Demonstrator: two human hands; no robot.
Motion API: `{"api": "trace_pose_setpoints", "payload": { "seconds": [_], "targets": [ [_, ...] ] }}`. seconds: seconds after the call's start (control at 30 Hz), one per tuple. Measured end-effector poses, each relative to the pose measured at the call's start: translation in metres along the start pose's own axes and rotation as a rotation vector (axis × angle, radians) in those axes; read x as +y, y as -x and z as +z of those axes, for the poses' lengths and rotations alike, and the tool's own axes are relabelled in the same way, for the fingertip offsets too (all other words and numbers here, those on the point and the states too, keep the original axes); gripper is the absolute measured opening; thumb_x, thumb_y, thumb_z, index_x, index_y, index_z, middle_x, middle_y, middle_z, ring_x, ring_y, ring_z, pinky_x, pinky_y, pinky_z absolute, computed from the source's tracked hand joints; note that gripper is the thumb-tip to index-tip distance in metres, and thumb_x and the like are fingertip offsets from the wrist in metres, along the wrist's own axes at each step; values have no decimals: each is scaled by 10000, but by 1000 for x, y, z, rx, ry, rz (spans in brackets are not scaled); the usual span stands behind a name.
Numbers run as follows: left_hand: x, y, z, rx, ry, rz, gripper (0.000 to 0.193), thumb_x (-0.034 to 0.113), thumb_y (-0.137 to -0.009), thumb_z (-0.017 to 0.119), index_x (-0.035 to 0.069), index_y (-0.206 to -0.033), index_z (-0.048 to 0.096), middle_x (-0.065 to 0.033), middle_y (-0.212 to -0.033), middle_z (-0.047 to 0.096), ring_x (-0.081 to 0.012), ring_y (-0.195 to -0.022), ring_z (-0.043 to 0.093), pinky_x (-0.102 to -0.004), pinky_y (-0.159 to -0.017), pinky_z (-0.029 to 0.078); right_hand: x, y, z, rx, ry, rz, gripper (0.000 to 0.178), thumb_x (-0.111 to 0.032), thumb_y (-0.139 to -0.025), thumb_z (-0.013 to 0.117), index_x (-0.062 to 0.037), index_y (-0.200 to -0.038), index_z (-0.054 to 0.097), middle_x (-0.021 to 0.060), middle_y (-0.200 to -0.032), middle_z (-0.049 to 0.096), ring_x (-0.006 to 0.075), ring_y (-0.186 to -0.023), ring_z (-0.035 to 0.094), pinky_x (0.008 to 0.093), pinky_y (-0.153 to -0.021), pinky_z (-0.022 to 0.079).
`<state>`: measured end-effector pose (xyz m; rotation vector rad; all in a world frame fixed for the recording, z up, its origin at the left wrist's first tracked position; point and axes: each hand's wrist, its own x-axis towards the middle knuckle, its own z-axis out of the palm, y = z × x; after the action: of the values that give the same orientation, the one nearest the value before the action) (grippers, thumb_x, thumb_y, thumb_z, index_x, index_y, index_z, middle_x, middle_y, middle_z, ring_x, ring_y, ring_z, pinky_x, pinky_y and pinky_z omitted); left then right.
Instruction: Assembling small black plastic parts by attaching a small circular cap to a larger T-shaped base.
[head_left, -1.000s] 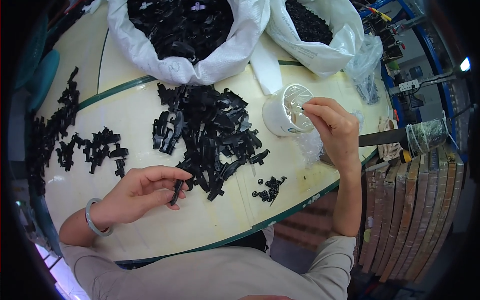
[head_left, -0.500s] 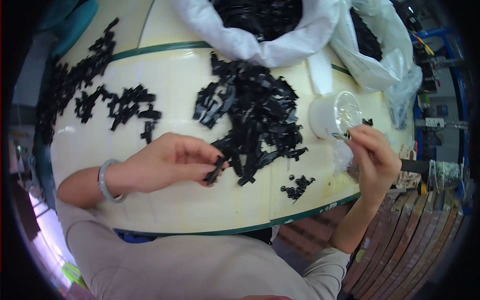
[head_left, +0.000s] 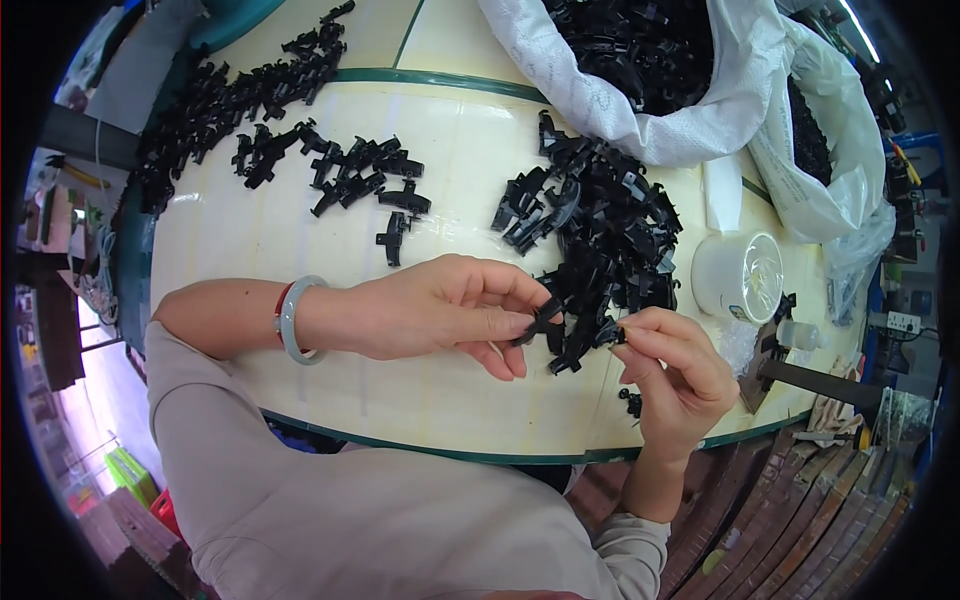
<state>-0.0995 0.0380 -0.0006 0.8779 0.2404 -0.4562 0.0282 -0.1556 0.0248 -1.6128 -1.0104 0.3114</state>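
Observation:
My left hand (head_left: pixel 450 310) is closed around a black plastic clip-like part (head_left: pixel 540 318), pinching it between thumb and fingers. My right hand (head_left: pixel 680 375) is just right of it, with thumb and forefinger pinched together. Dark bits lie right at those fingertips, so what they hold is too small to tell from the pile behind. A large heap of black plastic parts (head_left: pixel 610 220) spreads beyond both hands. Several small black ring-like pieces (head_left: pixel 632 403) lie beside my right hand, partly hidden by it.
A white tub (head_left: pixel 715 278) lies to the right, near a small clear bottle (head_left: pixel 800 335) and a metal tool with a dark bar (head_left: pixel 820 380). White sacks of black parts (head_left: pixel 690 135) stand at the back. More black parts (head_left: pixel 365 170) lie spread on the far left of the table (head_left: pixel 460 410).
My right hand has come left from beside the white tub to near my left hand. The left hand keeps its hold on the black part. The whole view has shifted.

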Motion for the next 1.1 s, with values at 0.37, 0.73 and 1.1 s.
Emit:
{"api": "trace_pose_setpoints", "payload": {
  "seconds": [0.37,0.73,1.1],
  "targets": [
    [10,5,1,46,-574,180,207,47,-887,538,-16,-1078,583,-76,-1034,544,-116,-895,595,-236,-742,499,1,4,3,41,-81,15,235,167,-645,677,48,-846,657,172,-850,640,134,-640,602,206,-536,495],
    [3,0,3,75,-379,237,263,0,-864,554,-19,-1127,548,-90,-998,609,-122,-895,619,-230,-774,503,8,2,10,-100,-82,-146,228,119,-643,704,43,-853,656,169,-822,649,198,-706,634,238,-599,513],
    [2,-2,-3,69,-195,98,272,111,-877,583,-31,-1108,561,-70,-953,640,-107,-834,621,-228,-759,510,9,3,21,-42,102,-248,229,117,-650,690,40,-862,650,155,-824,649,208,-688,639,245,-586,520]
  ]
}}
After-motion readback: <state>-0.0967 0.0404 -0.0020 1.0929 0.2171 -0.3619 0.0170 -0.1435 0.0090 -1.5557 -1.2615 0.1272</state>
